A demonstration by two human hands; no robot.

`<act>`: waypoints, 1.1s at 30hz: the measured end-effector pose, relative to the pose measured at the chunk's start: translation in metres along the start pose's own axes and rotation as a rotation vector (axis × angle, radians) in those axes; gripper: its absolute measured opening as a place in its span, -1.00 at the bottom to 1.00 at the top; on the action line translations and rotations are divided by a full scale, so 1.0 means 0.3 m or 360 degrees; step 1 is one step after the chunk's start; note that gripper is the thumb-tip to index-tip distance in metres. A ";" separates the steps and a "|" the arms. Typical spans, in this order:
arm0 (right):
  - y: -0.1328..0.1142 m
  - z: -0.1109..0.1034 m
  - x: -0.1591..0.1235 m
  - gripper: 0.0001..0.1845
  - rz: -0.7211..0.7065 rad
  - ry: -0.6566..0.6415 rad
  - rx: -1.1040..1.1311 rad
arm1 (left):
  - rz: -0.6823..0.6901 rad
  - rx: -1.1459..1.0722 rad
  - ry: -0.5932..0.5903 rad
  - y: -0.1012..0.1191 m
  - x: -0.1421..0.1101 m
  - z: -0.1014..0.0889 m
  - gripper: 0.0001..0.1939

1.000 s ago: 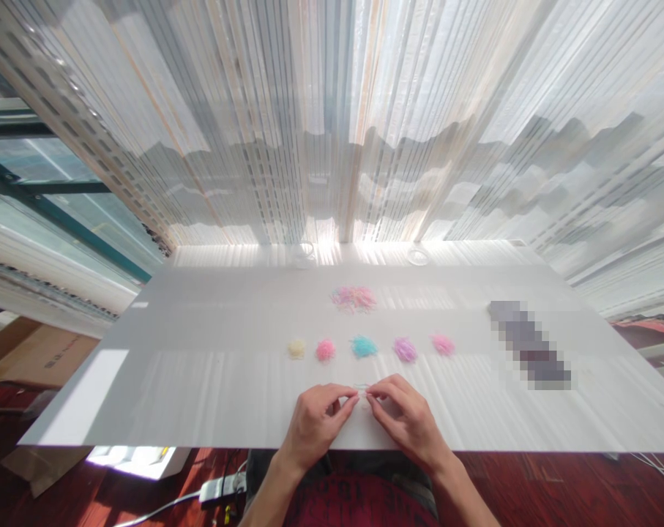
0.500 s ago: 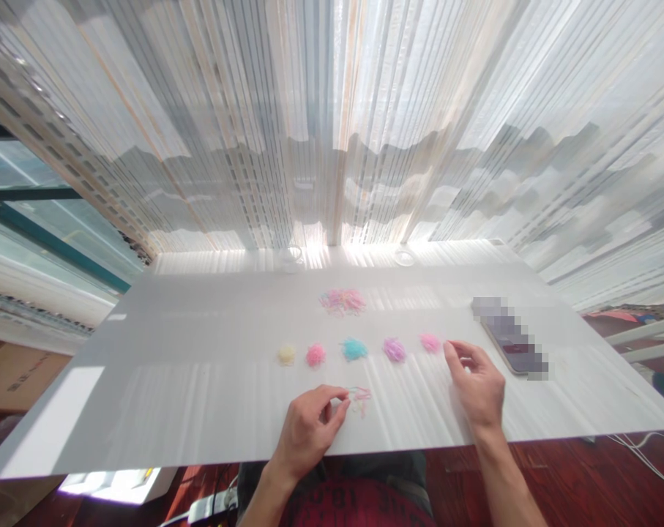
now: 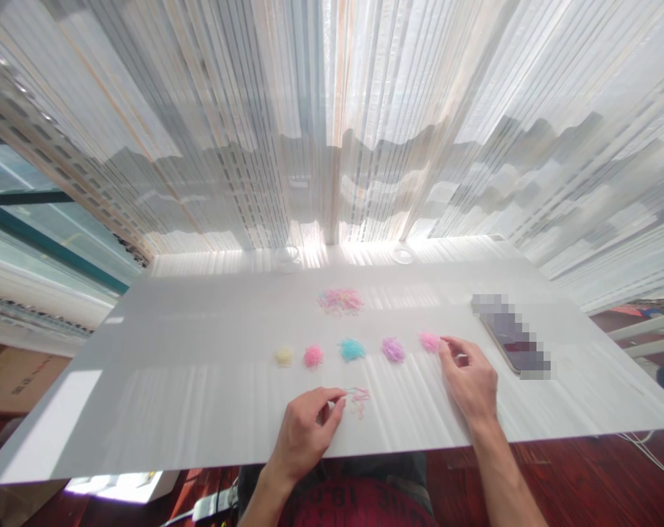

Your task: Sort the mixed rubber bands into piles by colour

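Observation:
On the white table [image 3: 172, 380] lies a row of small sorted piles of thin bands: yellow [image 3: 282, 356], pink [image 3: 312, 356], teal [image 3: 352, 350], purple [image 3: 393, 350] and light pink [image 3: 429, 341]. Behind them sits a mixed-colour pile [image 3: 340, 300]. My left hand [image 3: 305, 433] is pinched at the edge of a few loose bands [image 3: 359, 398] near the front edge. My right hand [image 3: 468, 379] rests beside the light pink pile, fingertips curled and touching it; whether it holds a band I cannot make out.
A phone [image 3: 512, 339], blurred out, lies at the right of the table. Two small clear round dishes [image 3: 403, 255] stand at the back edge before striped sheer curtains. A cardboard box [image 3: 13, 380] and a power strip sit on the red floor.
My right hand left the loose bands in front of me and moved right and away to the light pink pile. My left hand stayed pinched by the loose bands.

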State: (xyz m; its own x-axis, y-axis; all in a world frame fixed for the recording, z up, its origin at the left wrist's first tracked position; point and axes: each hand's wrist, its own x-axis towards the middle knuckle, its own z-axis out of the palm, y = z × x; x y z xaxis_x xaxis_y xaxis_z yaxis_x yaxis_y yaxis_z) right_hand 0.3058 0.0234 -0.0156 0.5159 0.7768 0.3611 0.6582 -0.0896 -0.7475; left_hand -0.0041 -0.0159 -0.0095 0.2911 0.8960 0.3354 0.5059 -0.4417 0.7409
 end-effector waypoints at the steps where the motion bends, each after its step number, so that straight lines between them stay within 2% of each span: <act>1: 0.000 -0.003 0.000 -0.50 -0.0012 0.0020 0.0000 | 0.0002 0.0000 -0.0001 0.000 0.000 0.000 -0.87; 5: -0.013 -0.014 -0.012 -0.59 -0.0121 0.0106 0.0012 | 0.0007 -0.0011 -0.0001 0.000 0.001 0.003 -0.87; 7: -0.034 -0.017 -0.038 -0.67 -0.0296 0.0124 0.0039 | 0.0021 -0.0004 0.0013 0.001 0.002 0.003 -0.87; 9: -0.063 -0.016 -0.081 -0.80 -0.0537 0.0037 0.0109 | 0.0069 0.0053 0.0056 0.004 0.004 0.003 -0.87; 11: -0.099 -0.008 -0.136 -0.89 -0.0724 -0.0254 0.0237 | 0.0131 0.0172 0.0096 0.007 0.007 0.002 -0.88; 13: -0.133 0.006 -0.190 -0.88 -0.0873 -0.0670 0.0340 | 0.0166 0.0301 0.0107 0.009 0.009 0.003 -0.89; 15: -0.160 0.023 -0.232 -0.86 -0.0916 -0.0923 0.0342 | 0.0164 0.0388 0.0090 0.009 0.009 0.006 -0.89; 16: -0.169 0.032 -0.246 -0.86 -0.0931 -0.0981 0.0318 | 0.0160 0.0416 0.0076 0.009 0.008 0.008 -0.88; 25: -0.195 0.087 -0.235 -0.88 -0.0904 -0.1133 0.0118 | 0.0147 0.0417 0.0015 0.010 0.008 0.013 -0.92; 33: -0.188 0.095 -0.241 -0.88 -0.0909 -0.1060 0.0197 | 0.0139 0.0351 0.0014 0.003 0.007 0.012 -0.93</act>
State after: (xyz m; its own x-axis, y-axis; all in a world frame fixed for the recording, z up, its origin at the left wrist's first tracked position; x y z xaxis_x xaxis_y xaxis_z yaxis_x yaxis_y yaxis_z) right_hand 0.2156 -0.0099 -0.0155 -0.3249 0.8874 0.3271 0.6336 0.4610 -0.6213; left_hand -0.0001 -0.0147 -0.0102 0.3352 0.8537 0.3986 0.6444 -0.5164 0.5640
